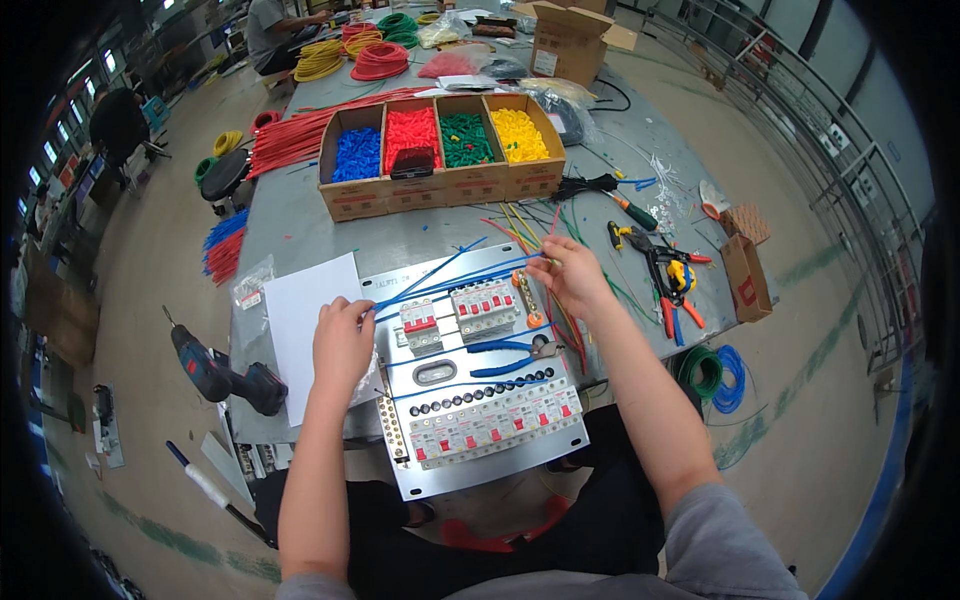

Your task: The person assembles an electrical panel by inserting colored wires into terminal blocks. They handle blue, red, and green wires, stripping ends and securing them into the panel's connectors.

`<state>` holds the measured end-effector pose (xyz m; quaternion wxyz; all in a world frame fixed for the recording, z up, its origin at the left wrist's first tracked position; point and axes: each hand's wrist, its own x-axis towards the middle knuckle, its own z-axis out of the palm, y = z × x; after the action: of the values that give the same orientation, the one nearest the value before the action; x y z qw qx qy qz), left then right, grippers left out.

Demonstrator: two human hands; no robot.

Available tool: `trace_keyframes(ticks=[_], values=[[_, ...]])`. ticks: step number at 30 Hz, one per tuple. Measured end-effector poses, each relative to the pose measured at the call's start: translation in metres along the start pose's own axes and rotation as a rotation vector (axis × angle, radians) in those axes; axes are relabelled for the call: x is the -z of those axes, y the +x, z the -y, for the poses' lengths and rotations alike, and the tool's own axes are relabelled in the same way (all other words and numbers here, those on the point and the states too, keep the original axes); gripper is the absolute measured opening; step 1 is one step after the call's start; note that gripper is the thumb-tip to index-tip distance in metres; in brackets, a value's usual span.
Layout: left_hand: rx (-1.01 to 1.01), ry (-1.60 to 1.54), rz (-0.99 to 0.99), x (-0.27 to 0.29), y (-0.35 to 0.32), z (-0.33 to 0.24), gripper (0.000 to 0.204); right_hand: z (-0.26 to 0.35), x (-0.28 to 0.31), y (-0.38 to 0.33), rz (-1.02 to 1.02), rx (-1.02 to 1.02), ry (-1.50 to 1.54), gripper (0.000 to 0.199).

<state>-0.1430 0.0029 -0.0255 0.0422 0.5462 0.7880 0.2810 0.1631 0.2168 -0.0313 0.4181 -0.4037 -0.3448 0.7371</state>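
Blue wires (450, 282) stretch taut between both pinching hands, left hand (342, 340) and right hand (572, 275), above the breaker panel (480, 400) for alignment.

Cardboard tray (440, 186) of coloured connectors, cordless drill (222, 374), red cable coils (379, 61), white sheet (305, 320), green-handled screwdriver (632, 211)

Our left hand (342, 345) hides the blue wires' (450, 283) ends; at twelve o'clock, a person (272, 30) is cut off.
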Motion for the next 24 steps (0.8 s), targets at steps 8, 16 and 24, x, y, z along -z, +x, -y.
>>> trace_keyframes(ticks=[8, 16, 24], values=[[0.008, 0.181, 0.098, -0.018, 0.015, 0.036, 0.017, 0.002, -0.012, -0.011, -0.155, 0.234, -0.648, 0.053], [-0.14, 0.111, 0.057, 0.001, 0.002, -0.016, 0.011, 0.023, 0.009, -0.031, -0.094, 0.45, -1.056, 0.028], [-0.429, 0.128, 0.436, -0.017, -0.054, -0.056, 0.009, 0.027, 0.008, -0.049, -0.001, 0.451, -1.162, 0.022]])
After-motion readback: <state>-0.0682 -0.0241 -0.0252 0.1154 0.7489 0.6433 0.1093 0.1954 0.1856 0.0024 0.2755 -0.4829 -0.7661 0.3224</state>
